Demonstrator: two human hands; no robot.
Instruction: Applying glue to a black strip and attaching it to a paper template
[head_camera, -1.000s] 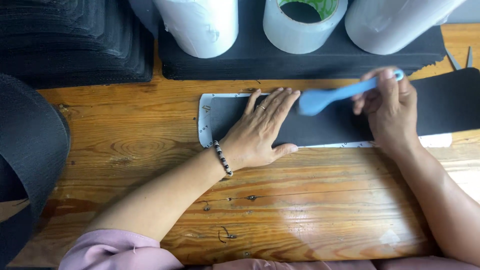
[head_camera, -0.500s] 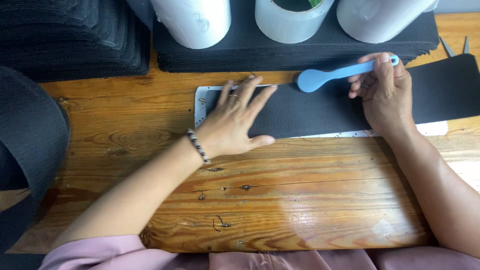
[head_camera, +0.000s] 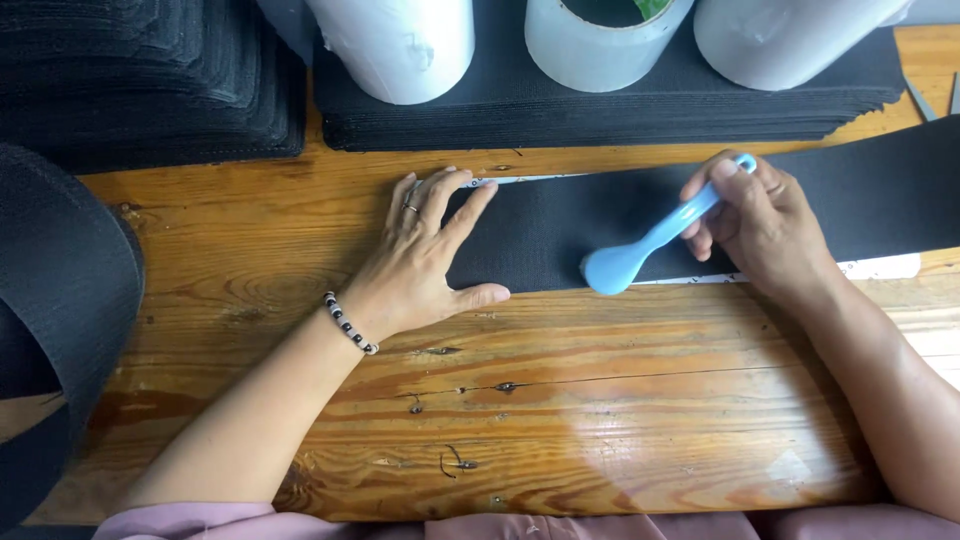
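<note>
Black strip (head_camera: 560, 225) lies flat along the wooden table (head_camera: 600, 400), over a white backing sheet (head_camera: 880, 268). Left hand (head_camera: 425, 255) rests spread, palm down, on the strip's left end. Right hand (head_camera: 755, 220) pinches a light blue spoon (head_camera: 640, 250), its bowl touching the strip's near edge. White rolls (head_camera: 400, 40) stand behind on stacked black sheets (head_camera: 600, 110).

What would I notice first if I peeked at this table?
Probably the light blue plastic spoon-shaped tool in the right hand, its rounded end pressed on the near edge of a long black fabric strip in the middle of the wooden table. The left hand, with a beaded bracelet, lies flat on the strip's left end. Three white rolls stand on stacked black sheets at the back.
</note>
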